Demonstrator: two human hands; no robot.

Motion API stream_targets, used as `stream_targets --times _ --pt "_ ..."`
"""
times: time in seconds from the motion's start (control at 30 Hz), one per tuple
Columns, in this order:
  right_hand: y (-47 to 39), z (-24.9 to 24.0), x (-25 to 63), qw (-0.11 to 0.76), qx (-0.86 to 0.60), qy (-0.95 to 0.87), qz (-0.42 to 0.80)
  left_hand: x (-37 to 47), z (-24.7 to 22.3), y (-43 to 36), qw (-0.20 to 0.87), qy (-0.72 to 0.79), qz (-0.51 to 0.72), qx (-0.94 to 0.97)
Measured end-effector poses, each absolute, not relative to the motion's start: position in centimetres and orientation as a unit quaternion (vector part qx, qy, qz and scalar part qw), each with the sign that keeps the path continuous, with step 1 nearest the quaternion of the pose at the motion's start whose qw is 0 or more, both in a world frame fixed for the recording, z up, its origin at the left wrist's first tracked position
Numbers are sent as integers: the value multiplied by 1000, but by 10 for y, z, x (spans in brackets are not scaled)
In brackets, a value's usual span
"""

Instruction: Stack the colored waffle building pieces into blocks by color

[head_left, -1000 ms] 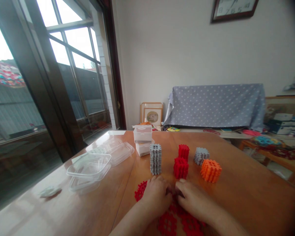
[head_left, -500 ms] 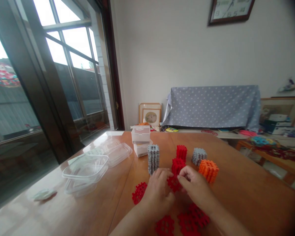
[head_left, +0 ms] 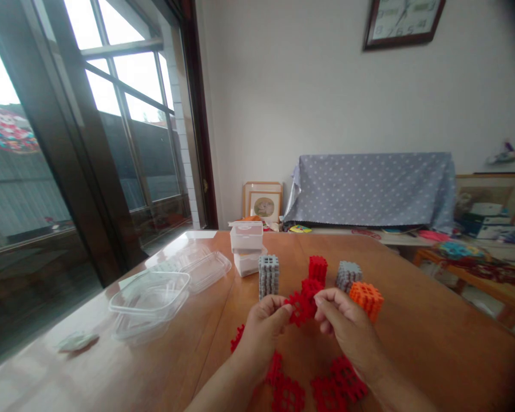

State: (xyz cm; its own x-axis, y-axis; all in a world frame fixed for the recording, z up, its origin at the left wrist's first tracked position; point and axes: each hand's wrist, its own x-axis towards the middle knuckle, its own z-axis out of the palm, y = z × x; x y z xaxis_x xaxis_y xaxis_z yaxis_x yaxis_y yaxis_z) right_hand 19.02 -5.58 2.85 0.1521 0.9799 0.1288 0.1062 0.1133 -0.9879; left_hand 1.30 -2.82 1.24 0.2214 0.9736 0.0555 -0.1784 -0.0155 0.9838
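Note:
Between my two hands is a red toothed plastic piece (head_left: 298,309). My left hand (head_left: 264,323) pinches its left edge between thumb and fingers. The fingertips of my right hand (head_left: 341,315) are closed at its right side. Just behind it stand a red stack (head_left: 311,287) and a taller red block (head_left: 317,269). A grey stack (head_left: 268,276) rises behind my left hand; another grey stack (head_left: 349,274) and an orange one (head_left: 368,298) are beyond my right hand. More red pieces (head_left: 288,395) lie near my forearms, some partly hidden.
Clear plastic tubs (head_left: 150,300) and lids (head_left: 208,270) lie on the left of the wooden table (head_left: 214,320). White boxes (head_left: 246,243) are stacked at the back. A small pale packet (head_left: 77,341) rests at far left.
My left hand has drawn back slightly and turned, its thumb and fingers now pinching the red piece. That piece has been raised and tilted up between both hands.

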Motion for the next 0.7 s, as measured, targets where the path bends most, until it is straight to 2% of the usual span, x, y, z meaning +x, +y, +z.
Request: stream_targets --times 0.27,0.7 --pt "-51 19 194 518 -540 -554 365 10 14 -25 714 338 496 361" --pt "-54 14 185 444 -552 -676 204 10 14 -24 753 310 497 300"
